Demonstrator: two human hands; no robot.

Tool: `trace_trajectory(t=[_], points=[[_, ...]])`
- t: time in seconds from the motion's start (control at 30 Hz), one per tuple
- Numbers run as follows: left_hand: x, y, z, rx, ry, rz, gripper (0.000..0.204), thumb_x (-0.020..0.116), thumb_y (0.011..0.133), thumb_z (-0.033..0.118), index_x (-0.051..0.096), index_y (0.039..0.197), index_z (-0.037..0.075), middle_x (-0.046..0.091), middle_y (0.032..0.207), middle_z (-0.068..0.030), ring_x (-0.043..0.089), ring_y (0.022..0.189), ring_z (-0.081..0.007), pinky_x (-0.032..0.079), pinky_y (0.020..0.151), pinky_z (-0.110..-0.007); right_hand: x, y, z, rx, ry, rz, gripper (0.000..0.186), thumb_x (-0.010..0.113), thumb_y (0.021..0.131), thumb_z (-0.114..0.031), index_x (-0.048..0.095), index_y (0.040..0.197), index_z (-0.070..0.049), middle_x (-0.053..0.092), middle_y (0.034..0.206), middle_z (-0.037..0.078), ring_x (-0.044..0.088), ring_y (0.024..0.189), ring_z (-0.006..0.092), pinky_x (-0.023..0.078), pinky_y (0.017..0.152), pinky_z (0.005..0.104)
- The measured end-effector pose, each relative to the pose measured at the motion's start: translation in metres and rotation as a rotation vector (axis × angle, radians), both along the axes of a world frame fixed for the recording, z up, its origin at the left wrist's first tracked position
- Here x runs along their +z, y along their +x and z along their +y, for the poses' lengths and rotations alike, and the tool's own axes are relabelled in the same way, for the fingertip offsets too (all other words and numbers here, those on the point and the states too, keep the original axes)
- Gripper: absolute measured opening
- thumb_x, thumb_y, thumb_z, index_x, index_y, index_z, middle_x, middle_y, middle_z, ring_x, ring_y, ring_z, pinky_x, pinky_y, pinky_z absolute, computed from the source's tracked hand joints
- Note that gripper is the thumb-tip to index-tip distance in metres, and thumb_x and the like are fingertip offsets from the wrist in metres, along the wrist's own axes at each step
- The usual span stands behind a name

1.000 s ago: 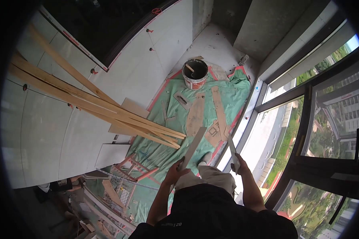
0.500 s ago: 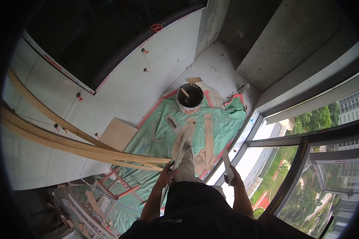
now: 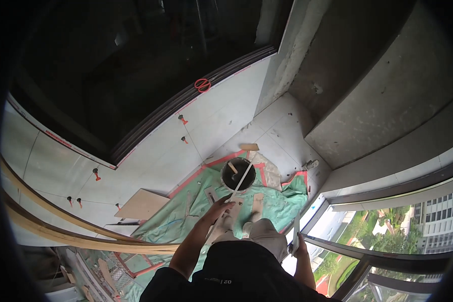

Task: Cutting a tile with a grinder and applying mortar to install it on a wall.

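Observation:
My left hand (image 3: 223, 207) is closed on a long, thin pale strip (image 3: 242, 180) seen nearly on edge. Its far end reaches in view across a dark bucket (image 3: 222, 177), and its near end runs back beside my left leg. A wooden-handled tool (image 3: 232, 167) stands in the bucket. Down by my right side, my right hand (image 3: 299, 247) grips a flat trowel (image 3: 296, 226), its blade pointing forward. The fingers partly hide its handle. Another trowel (image 3: 211, 195) lies on the green sheet (image 3: 176, 216) near the bucket.
White wall panels (image 3: 151, 151) with red-and-black clips (image 3: 96, 174) rise at left. Long wooden strips (image 3: 95, 241) cross the lower left, above a red frame (image 3: 131, 267). A brown board (image 3: 142, 204) leans by the wall. Windows (image 3: 392, 259) line the right side.
My left hand has moved forward with the pale strip, which now overlaps the bucket. My right hand sits lower in view, still holding the trowel. The whole view has shifted, and both my legs show.

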State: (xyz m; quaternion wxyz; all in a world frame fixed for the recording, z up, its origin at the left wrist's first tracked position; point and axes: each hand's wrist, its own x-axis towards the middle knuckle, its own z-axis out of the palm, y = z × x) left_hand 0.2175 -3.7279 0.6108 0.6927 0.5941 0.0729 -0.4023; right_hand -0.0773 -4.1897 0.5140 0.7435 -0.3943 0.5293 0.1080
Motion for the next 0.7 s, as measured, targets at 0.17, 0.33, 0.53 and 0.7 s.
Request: trace_trajectory(t=[0.17,0.33,0.53,0.7], points=[[0.003,0.031,-0.024,0.123,0.232,-0.124,0.094,0.089,0.095,0.043,0.047,0.173,0.010,0.076,0.110,-0.0066,0.069,0.097,-0.0161,0.054,0.086,-0.033,-0.023,0.108,-0.025,0.407,-0.125,-0.173,0.044,0.071,0.102,-0.065,0.068,0.109,-0.022,0.060,0.068,0.002,0.058,0.048,0.0207,0.045,0.043,0.0365],[0.012,0.077,-0.085,0.172,0.195,-0.170,0.094,0.091,0.095,0.029,0.045,0.174,0.011,0.073,0.119,-0.0108,0.069,0.106,-0.0182,0.054,0.095,-0.035,-0.166,0.174,-0.202,0.526,-0.330,-0.181,0.058,0.081,0.093,-0.057,0.081,0.117,-0.005,0.073,0.082,0.007,0.072,0.070,0.0288,0.059,0.064,0.0461],[0.034,0.013,-0.068,0.420,0.459,0.021,0.101,0.094,0.093,0.026,0.040,0.177,0.014,0.069,0.115,-0.0074,0.068,0.106,-0.0186,0.056,0.097,-0.036,-0.095,0.369,-0.121,1.367,-0.817,0.143,0.114,0.093,0.072,-0.064,0.052,0.164,-0.010,0.069,0.148,0.029,0.068,0.135,0.0449,0.057,0.112,0.0525],[0.001,-0.023,-0.081,0.488,0.331,0.231,0.096,0.086,0.098,0.014,0.035,0.180,0.017,0.067,0.122,-0.0085,0.070,0.106,-0.0164,0.059,0.097,-0.034,-0.160,0.487,-0.093,1.550,-0.851,-0.065,0.114,0.097,0.070,-0.053,0.047,0.167,-0.021,0.058,0.146,0.024,0.061,0.137,0.0450,0.053,0.113,0.0577]])
